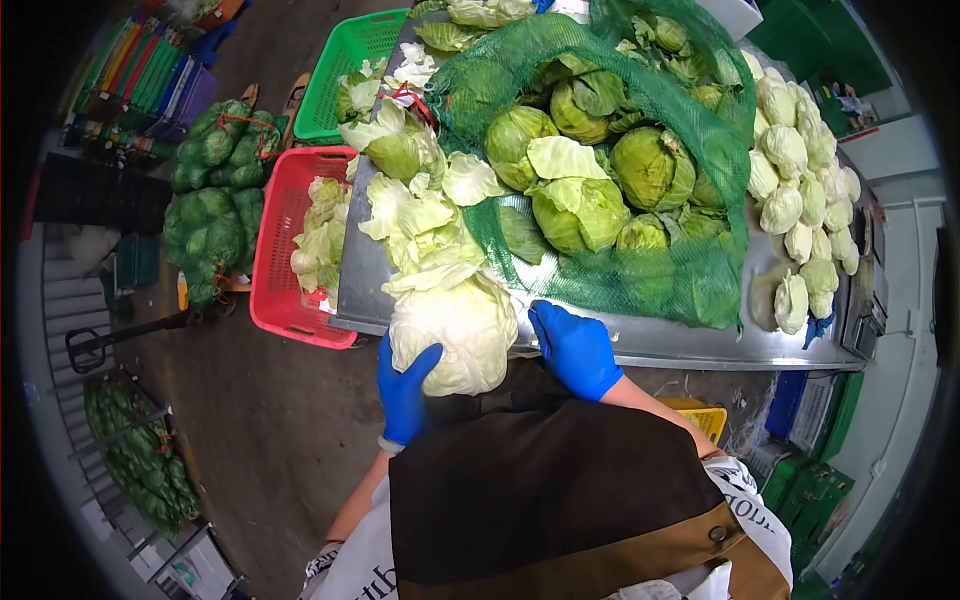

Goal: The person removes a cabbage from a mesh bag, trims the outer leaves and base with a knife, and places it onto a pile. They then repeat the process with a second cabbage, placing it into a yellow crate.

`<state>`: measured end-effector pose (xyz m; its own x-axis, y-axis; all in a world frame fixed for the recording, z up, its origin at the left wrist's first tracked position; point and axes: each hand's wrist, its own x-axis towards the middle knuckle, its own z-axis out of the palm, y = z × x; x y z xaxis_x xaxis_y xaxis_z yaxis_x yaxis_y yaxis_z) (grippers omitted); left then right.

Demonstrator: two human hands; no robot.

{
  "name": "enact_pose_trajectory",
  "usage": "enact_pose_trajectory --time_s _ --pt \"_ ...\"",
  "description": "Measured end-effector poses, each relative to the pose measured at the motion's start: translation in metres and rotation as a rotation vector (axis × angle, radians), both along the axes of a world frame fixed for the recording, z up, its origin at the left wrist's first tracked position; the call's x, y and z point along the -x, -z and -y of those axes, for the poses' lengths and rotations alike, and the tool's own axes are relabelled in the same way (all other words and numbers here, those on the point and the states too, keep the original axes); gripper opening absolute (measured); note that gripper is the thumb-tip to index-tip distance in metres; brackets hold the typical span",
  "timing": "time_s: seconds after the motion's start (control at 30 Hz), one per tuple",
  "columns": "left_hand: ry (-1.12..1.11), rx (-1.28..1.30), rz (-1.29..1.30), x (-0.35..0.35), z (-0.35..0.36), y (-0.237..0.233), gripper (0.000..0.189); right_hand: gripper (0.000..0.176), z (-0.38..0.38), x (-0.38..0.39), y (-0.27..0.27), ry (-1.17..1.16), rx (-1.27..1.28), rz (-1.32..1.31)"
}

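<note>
A pale trimmed cabbage (452,332) sits at the near edge of the steel table (680,345). My left hand (403,390), in a blue glove, cups it from below on its left side. Gloved in blue too, my right hand (572,347) rests just right of the cabbage at the table edge; whether it holds something is hidden. Behind the cabbage lies a heap of loose outer leaves (420,215). A green net sack (640,170) spread on the table holds several untrimmed green cabbages.
Several trimmed pale cabbages (800,190) line the table's right side. A red crate (275,270) with leaves and a green crate (340,70) stand left of the table. Net sacks of cabbages (215,200) lie on the floor at left. A yellow crate (705,415) sits under the table.
</note>
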<state>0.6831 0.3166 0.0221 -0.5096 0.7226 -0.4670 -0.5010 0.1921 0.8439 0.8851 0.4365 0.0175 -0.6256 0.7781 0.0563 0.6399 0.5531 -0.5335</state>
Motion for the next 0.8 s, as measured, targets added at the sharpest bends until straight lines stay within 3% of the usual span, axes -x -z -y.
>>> enact_pose_trajectory --time_s 0.07,0.17,0.27,0.33,0.43,0.5,0.6,0.7,0.8 --pt "0.003 -0.041 0.031 0.002 -0.003 0.003 0.059 0.013 -0.007 0.002 0.005 0.072 0.040 -0.065" --pt "0.014 -0.133 0.137 0.009 -0.008 0.006 0.066 0.019 -0.042 -0.007 0.038 0.238 0.164 0.094" --pt "0.019 -0.235 0.302 0.017 -0.011 0.013 0.076 0.024 -0.044 -0.016 0.078 0.097 0.273 0.124" --pt "0.024 -0.278 0.376 0.026 -0.016 0.024 0.083 0.025 -0.050 -0.009 0.067 0.098 0.376 0.132" --pt "0.080 -0.305 0.231 0.035 -0.034 0.028 0.091 0.029 -0.062 0.004 0.020 0.272 0.521 -0.494" --pt "0.237 -0.325 0.034 0.048 -0.049 0.020 0.097 0.036 -0.066 0.023 -0.032 0.182 0.350 -0.630" --pt "0.458 -0.334 -0.151 0.051 -0.067 -0.009 0.106 0.036 -0.077 0.044 -0.065 0.006 -0.124 -0.530" --pt "0.600 -0.344 -0.167 0.054 -0.074 -0.015 0.109 0.035 -0.095 0.034 -0.069 -0.097 0.597 -0.462" --pt "0.614 -0.361 -0.141 0.052 -0.074 -0.008 0.111 0.031 -0.092 0.028 -0.062 -0.048 0.602 -0.430"
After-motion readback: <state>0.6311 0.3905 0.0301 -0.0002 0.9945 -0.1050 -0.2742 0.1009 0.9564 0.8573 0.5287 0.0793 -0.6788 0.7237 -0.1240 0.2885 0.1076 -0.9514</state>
